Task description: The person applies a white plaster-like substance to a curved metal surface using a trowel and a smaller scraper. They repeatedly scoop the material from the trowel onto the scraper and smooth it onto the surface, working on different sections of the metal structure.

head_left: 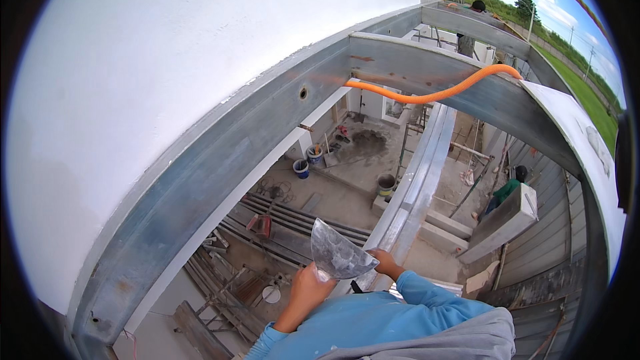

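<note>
My left hand (310,291) is closed round the base of a wide putty knife (341,252), just in front of my chest. The metal blade is broad and rounded, smeared with grey and white residue, and some white paste shows near my left fingers. At the blade's right corner is my right hand (385,263), with its fingers curled. The blade partly covers those fingers, so what they grip cannot be made out.
A steel beam (220,160) runs along the white wall (147,47). An orange corrugated conduit (427,98) crosses another beam. Far below are buckets (301,169), stacked pipes (287,223) and a person in green (508,190) beside a concrete-coloured block (500,223).
</note>
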### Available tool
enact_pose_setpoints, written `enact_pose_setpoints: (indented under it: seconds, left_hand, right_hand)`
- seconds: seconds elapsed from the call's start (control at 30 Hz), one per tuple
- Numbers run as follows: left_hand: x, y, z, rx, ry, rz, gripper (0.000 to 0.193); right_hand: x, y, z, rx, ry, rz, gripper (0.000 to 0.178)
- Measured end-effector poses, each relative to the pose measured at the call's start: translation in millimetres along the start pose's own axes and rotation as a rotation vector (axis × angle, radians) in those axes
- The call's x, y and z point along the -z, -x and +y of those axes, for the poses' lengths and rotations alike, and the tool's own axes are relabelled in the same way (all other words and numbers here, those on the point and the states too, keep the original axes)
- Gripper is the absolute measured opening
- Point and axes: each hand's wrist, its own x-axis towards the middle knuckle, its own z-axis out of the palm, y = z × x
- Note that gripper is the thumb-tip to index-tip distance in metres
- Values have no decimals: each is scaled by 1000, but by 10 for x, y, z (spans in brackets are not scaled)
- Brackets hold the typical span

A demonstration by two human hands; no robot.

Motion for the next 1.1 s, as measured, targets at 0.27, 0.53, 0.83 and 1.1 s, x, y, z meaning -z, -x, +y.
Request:
enact_pose_setpoints:
  seconds: [0.27, 0.53, 0.83, 1.1]
  left_hand:
    - [-312, -281, 156, -18, -39, -72, 38]
    - [-525, -502, 221, -110, -56, -184, 37]
    - [-531, -411, 161, -87, 71, -274, 30]
    - [-522, -309, 95, -149, 130, -424, 31]
  right_hand:
    - [51, 1537, 1704, -837, 260, -561, 36]
    - [348, 1709, 1724, -946, 160, -334, 36]
    - [2240, 287, -891, -1, -38, 418, 31]
    - [4931, 1121, -3346, 154, 867, 897, 42]
